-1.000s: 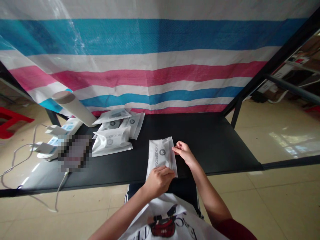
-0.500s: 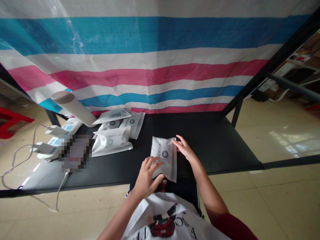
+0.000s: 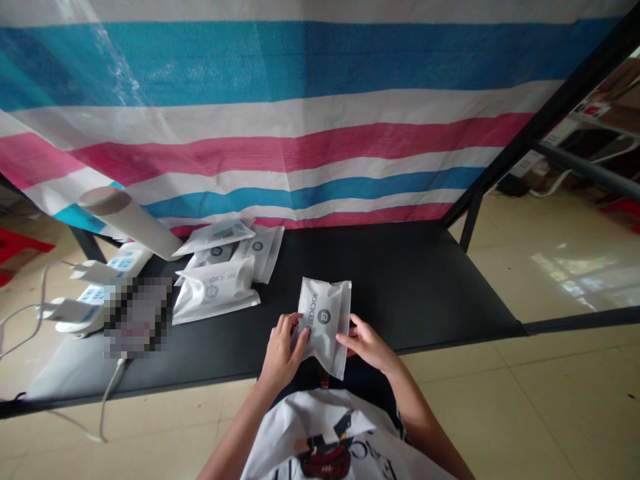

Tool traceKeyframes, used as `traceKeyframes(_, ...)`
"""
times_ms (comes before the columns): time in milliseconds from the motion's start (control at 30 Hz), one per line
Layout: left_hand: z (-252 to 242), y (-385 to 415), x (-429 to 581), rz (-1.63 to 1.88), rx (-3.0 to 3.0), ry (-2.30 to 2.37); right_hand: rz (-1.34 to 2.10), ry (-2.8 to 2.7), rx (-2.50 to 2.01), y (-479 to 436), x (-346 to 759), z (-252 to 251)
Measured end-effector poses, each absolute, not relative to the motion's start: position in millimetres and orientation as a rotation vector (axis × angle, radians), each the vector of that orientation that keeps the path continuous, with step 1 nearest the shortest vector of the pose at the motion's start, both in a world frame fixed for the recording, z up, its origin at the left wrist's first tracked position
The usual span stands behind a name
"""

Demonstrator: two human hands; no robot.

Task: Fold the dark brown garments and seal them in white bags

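A frosted white pouch [image 3: 325,317] with dark lettering and a round logo is held at the near edge of the black table [image 3: 400,287]. My left hand [image 3: 283,350] grips its left edge between thumb and fingers. On the opposite edge my right hand [image 3: 367,343] pinches the pouch, thumb on top and fingers partly hidden behind. Several similar pouches [image 3: 217,290] lie in an overlapping pile on the table to the left.
Left of the pile are a leaning white bottle [image 3: 135,223], a power strip [image 3: 127,257] with plugged-in adapters, and a blurred-out device [image 3: 140,317] with a cable. A striped sheet [image 3: 300,153] hangs behind the table. A metal frame post [image 3: 530,127] slants up at the right.
My left hand has moved from over the pouch's front to its left edge. My right hand has slid down from the top corner to the right edge. The view has shifted slightly.
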State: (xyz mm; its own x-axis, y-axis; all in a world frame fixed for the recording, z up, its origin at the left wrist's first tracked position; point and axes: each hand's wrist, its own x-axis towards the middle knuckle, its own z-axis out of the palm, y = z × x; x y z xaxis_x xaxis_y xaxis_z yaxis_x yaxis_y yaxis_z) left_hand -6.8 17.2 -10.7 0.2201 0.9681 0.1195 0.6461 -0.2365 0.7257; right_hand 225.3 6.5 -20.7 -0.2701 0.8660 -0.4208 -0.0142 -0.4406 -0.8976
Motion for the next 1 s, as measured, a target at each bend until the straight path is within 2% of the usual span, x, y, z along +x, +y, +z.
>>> traceKeyframes(133,-4.7,16.6,-2.4,0.72,1.998,1.403,1.606,-0.935,-1.386,6.4,230.9,-30.8)
traceKeyframes(400,-10.0,19.2,-17.0,0.806,1.913,1.369,1.184,-0.768,-1.526,40.8,326.3,-19.3)
traceKeyframes(500,-11.1,16.7,-14.1,0.792,1.93,1.368,1.142,-0.813,-1.538,47.2,332.5,-18.0)
traceKeyframes(633,-13.2,13.0,-9.5,0.803,1.956,1.386,1.29,-0.915,-1.494,48.9,294.3,-25.2)
traceKeyframes(867,-6.4,13.4,-47.6,1.034,1.897,1.654,1.717,-1.227,-1.207,37.1,169.7,-32.9)
traceKeyframes(1000,8.6,14.2,-87.4,0.844,1.985,1.748,1.974,-1.355,-1.161,12.8,106.4,-30.4)
